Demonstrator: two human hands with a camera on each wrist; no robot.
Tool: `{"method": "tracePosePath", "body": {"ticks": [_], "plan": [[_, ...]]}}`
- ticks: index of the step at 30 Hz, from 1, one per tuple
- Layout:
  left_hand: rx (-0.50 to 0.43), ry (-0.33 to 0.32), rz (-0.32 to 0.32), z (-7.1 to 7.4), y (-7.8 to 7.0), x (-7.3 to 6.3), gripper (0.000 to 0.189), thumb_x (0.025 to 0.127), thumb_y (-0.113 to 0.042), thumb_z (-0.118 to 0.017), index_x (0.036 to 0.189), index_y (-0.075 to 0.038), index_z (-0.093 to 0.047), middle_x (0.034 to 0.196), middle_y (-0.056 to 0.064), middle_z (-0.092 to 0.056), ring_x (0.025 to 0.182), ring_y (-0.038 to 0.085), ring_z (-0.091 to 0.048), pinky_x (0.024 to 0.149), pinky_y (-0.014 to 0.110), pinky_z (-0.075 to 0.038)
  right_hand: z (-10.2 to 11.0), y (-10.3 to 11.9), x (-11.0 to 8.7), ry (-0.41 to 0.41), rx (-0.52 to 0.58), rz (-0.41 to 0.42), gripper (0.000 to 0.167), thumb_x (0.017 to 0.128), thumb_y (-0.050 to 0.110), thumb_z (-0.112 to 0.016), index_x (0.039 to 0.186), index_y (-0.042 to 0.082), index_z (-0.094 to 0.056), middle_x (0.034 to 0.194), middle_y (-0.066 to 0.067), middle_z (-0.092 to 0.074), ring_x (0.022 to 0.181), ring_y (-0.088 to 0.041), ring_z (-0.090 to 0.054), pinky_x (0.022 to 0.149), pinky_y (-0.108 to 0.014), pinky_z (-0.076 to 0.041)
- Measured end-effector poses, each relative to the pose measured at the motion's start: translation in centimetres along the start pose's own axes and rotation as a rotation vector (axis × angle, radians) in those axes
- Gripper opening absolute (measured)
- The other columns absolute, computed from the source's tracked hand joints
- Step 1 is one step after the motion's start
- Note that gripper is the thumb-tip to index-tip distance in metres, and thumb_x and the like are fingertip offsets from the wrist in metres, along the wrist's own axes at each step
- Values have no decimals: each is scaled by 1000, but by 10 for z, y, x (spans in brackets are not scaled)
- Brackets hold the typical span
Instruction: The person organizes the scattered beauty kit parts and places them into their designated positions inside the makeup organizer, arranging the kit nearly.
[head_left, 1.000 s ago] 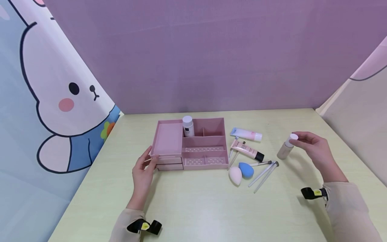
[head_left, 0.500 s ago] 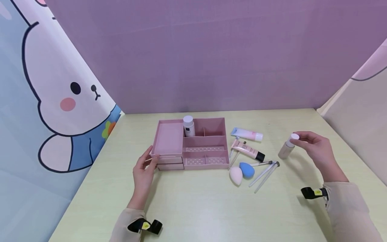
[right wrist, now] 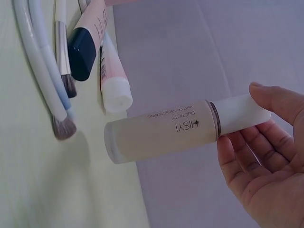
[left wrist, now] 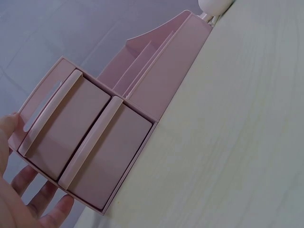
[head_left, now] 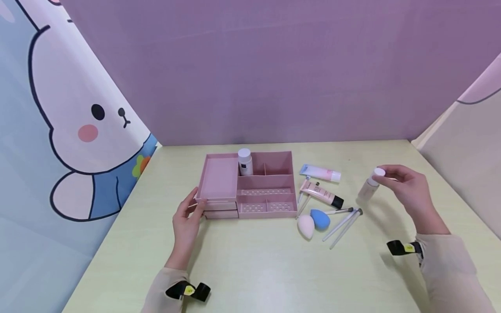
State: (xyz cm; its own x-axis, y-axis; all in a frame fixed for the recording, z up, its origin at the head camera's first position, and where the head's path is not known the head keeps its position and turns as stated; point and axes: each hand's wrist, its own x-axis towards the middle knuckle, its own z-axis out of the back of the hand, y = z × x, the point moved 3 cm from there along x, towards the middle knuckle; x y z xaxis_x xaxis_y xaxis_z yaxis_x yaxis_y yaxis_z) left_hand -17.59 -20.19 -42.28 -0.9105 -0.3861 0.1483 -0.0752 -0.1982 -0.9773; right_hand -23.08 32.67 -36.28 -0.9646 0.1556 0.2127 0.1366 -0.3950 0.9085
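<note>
My right hand [head_left: 411,191] pinches the white cap of a frosted foundation bottle [head_left: 368,189]. In the right wrist view the bottle [right wrist: 161,134] is held clear of the table, its base tilted. On the left, my left hand [head_left: 187,221] holds the front left corner of a pink makeup organizer [head_left: 217,176]. The left wrist view shows the thumb at the upper edge of the organizer [left wrist: 71,137] and the fingers along its side, beside two closed drawers. A small white bottle [head_left: 245,163] stands upright in the organizer's back row; its other visible compartments hold nothing.
Right of the organizer lie a white-and-pink tube [head_left: 318,172], a BB cream tube [head_left: 321,193] and several makeup brushes [head_left: 344,226]. Beside them are a blue makeup sponge [head_left: 320,219] and a pink one. A purple cloth [head_left: 274,74] hangs behind the table.
My right hand has raised the foundation bottle a little off the table and shifted it slightly left. The left hand stays on the organizer, and the view has drifted slightly.
</note>
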Motion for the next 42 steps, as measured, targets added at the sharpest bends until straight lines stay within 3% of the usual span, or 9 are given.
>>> {"method": "tracePosePath", "body": {"ticks": [9,19,27,36,42], "plan": [[3,-13,-30,-1,1,0,46,97,-14,-67,142,-15,-58,122,11,-59,99,8,-54,72,13,-50,-15,15,-1,24,106,44,23,86,2,-77,106,13,-75,87,21,-70,84,7,-65,73,-7,-46],[12,-2,-39,-2,-2,0,44,99,-17,-64,143,-16,-57,120,10,-57,103,13,-53,78,14,-53,-39,40,-4,66,161,167,22,85,-3,-76,105,6,-74,89,15,-71,83,1,-67,74,-10,-51],[-32,-35,-93,-1,-3,1,40,97,-11,-66,138,-11,-61,106,1,-57,93,4,-58,75,16,-55,-60,50,-2,103,168,197,22,84,-4,-76,105,4,-74,89,14,-71,80,-3,-67,71,-12,-53],[-9,-4,-43,0,-1,1,43,99,-16,-64,141,-14,-58,111,1,-56,98,6,-56,76,17,-54,-83,64,-2,161,246,220,22,83,-5,-76,105,1,-73,89,11,-72,80,-6,-68,71,-15,-54],[-9,5,-69,0,0,3,42,100,-16,-63,141,-15,-59,108,-2,-56,97,6,-56,75,17,-53,-97,75,-1,190,250,244,21,84,-4,-76,104,-1,-72,90,10,-72,79,-8,-67,70,-16,-56]]}}
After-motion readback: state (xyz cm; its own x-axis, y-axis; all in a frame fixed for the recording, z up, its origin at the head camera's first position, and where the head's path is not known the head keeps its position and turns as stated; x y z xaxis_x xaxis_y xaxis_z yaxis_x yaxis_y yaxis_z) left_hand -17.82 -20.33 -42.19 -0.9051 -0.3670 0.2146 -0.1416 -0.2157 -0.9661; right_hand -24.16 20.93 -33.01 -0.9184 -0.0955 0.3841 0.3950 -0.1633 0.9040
